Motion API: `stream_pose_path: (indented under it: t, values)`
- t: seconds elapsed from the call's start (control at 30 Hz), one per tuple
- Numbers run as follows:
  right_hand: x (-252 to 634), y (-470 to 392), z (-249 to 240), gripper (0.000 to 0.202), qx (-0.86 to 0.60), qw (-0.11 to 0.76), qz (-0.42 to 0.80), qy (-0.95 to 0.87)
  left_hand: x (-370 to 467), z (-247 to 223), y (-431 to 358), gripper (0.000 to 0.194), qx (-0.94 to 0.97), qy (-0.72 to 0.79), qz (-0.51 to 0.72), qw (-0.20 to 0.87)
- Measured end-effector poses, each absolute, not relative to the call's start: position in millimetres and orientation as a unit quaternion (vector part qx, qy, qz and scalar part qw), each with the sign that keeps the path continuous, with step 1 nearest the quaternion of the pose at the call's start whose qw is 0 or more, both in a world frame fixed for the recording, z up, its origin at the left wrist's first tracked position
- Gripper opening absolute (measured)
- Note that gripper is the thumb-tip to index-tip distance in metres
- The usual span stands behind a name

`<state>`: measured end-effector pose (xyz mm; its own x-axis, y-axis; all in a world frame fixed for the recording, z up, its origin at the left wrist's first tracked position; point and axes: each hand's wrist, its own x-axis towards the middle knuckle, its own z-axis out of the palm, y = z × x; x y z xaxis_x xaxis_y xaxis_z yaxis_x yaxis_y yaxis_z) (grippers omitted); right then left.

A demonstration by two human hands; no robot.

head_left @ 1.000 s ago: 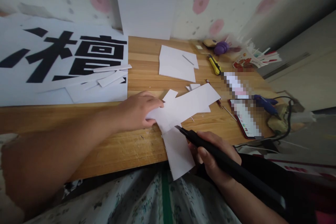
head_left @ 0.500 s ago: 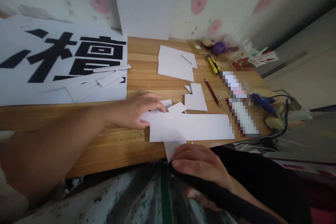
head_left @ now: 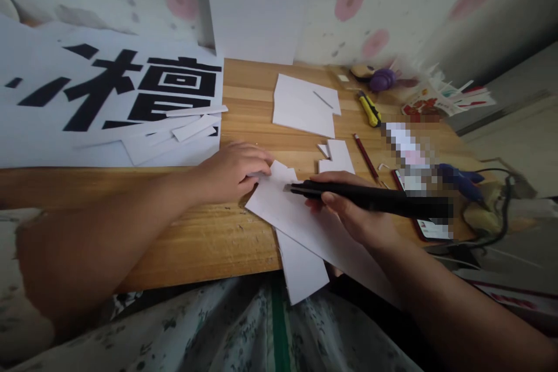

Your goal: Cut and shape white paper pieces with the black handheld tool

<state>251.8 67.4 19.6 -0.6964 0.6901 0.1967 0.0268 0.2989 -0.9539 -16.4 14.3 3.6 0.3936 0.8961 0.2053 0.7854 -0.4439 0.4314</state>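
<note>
In the head view a long white board strip (head_left: 305, 224) lies slantwise on the table, its near right end past the front edge. My left hand (head_left: 239, 171) has its fingers curled at the strip's upper left end, gripping it; the thumb is mostly hidden. A black utility knife (head_left: 370, 197) is in my right hand (head_left: 349, 203), fingers wrapped round it. Its short metal blade points left over the strip; whether it touches is unclear. Under the strip, a second white board piece (head_left: 300, 267) sticks out over the table's front edge.
On the wooden table (head_left: 196, 232) lie a printed character sheet (head_left: 35, 145) with white offcuts (head_left: 192, 128), white boards (head_left: 305, 107), a notched piece (head_left: 342, 157), a pencil (head_left: 367, 157) and a yellow cutter (head_left: 369, 109). A blue glue gun (head_left: 460, 180) with its cable lies right.
The white strip has turned from level to slanted, its right end swinging toward me. My right hand has risen with the knife from the front edge to above the strip. The view has shifted slightly.
</note>
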Motion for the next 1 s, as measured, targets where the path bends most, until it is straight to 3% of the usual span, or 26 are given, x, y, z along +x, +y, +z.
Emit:
stream_pose_path:
  t: [0.1,0.27,0.47,1.0]
  values:
    - [242,74,17,0.026,-0.237,0.282,0.547,-0.752,-11,5,13,0.022,0.807,0.536,0.191,0.160]
    - [239,80,21,0.023,-0.211,0.250,0.510,-0.796,-6,7,13,0.067,0.807,0.545,0.120,0.194]
    - [239,83,18,0.021,-0.223,0.249,0.503,-0.797,-5,11,14,0.082,0.806,0.547,0.083,0.211]
    - [243,81,22,0.024,-0.227,0.204,0.451,-0.839,-7,9,13,0.087,0.815,0.533,0.094,0.209]
